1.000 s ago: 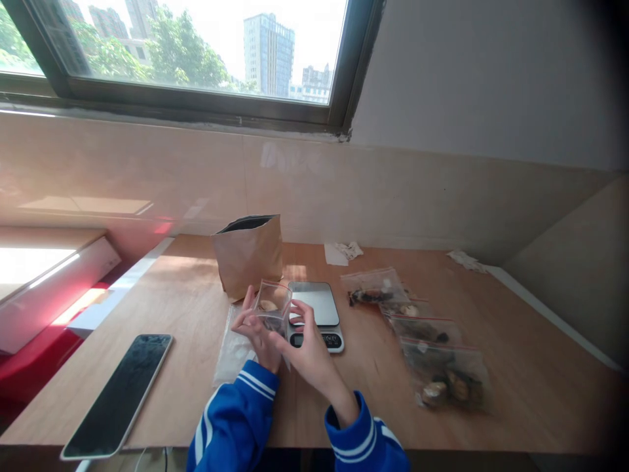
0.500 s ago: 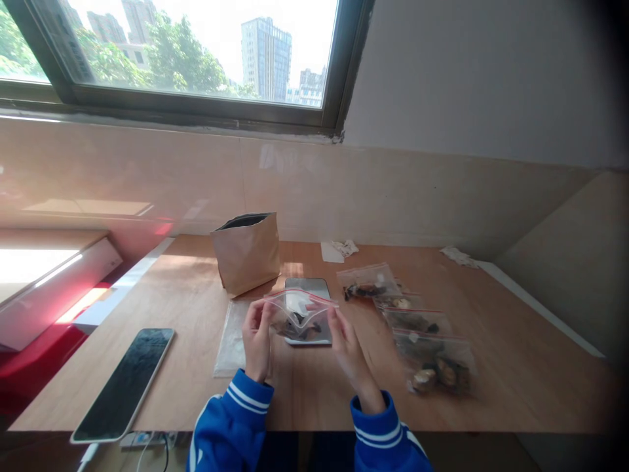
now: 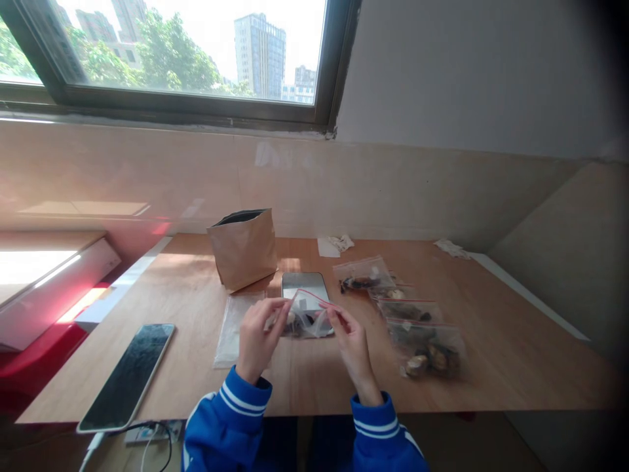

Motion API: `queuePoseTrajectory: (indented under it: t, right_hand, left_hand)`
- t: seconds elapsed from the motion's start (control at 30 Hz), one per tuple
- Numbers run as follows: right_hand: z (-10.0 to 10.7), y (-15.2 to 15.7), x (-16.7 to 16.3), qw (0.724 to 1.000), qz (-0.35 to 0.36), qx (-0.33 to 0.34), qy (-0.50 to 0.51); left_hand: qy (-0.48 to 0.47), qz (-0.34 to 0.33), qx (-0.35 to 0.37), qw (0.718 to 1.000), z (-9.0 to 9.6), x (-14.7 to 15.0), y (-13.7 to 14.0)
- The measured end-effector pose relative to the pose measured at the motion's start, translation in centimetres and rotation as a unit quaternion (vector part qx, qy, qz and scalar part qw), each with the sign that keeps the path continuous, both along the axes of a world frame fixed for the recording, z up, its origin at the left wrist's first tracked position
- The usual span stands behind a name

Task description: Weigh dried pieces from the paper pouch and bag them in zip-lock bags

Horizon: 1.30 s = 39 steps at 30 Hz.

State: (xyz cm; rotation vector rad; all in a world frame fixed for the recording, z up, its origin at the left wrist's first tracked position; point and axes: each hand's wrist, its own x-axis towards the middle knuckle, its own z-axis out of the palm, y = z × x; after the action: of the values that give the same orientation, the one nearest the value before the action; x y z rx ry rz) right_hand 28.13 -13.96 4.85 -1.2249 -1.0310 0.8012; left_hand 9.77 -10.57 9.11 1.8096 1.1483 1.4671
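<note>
Between my hands is a clear zip bag (image 3: 308,321) with a red seal line and dark dried pieces, perhaps mushrooms, inside. My left hand (image 3: 260,331) pinches the left part of its top edge between thumb and fingers. At the right end of the same edge, my right hand (image 3: 350,334) has it pinched too. The bag hangs over a flat grey-white device (image 3: 305,283), which it partly covers. Flat clear bags (image 3: 230,334) lie on the table just left of my left hand.
An open brown paper bag (image 3: 244,252) stands behind. Several filled zip bags (image 3: 432,357) overlap on the right. A phone (image 3: 130,377) with a cable (image 3: 93,447) lies at the left front edge. Crumpled tissue (image 3: 341,243) lies near the wall.
The bag's mouth, spread wide before, is now narrower, with its top edge drawn up into a peak. My left hand has moved inward along the edge. The view has shifted slightly.
</note>
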Motion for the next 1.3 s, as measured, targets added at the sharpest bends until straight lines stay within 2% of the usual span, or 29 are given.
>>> queuePoseTrajectory:
  t: [0.1,0.2,0.3,0.47,0.57,0.7,0.8,0.97,1.17,1.3]
  right_hand:
    - [0.0,-0.1,0.7,0.999,-0.048,0.007,0.003]
    - [-0.3,0.0,1.3,0.998,-0.066,0.014,0.010]
    - [-1.3,0.0,1.8,0.999,-0.046,0.006,0.019]
    - [-4.0,0.2,2.4,0.998,-0.052,-0.023,0.019]
    - [-5.1,0.2,2.7,0.998,-0.041,-0.036,0.006]
    - [-5.4,0.3,2.8,0.999,-0.028,-0.021,-0.025]
    - [-5.4,0.3,2.5,0.996,-0.066,-0.010,-0.067]
    - [-5.7,0.5,2.3,0.990,-0.108,-0.011,-0.093]
    - [-5.5,0.3,2.5,0.999,-0.034,-0.007,0.012]
    - [-5.1,0.1,2.4,0.999,-0.009,-0.014,0.032]
  left_hand:
    - [-0.039,0.038,0.002,0.999,-0.1,0.3,0.0]
    - [-0.111,0.007,-0.056,0.992,-1.1,0.5,0.2]
    - [-0.157,-0.021,-0.105,0.982,-2.9,0.5,0.4]
    - [-0.162,-0.004,-0.163,0.973,-6.5,-0.1,0.7]
    - [-0.153,0.004,-0.170,0.973,-7.6,-0.4,0.7]
    - [-0.149,0.009,-0.178,0.973,-7.6,-0.4,0.5]
    - [-0.144,0.021,-0.184,0.972,-7.4,-0.3,0.4]
    - [-0.116,0.040,-0.146,0.982,-7.4,-0.4,0.3]
    - [-0.138,0.001,-0.181,0.974,-7.5,-0.4,0.2]
    - [-0.116,-0.023,-0.185,0.976,-7.6,-0.3,0.4]
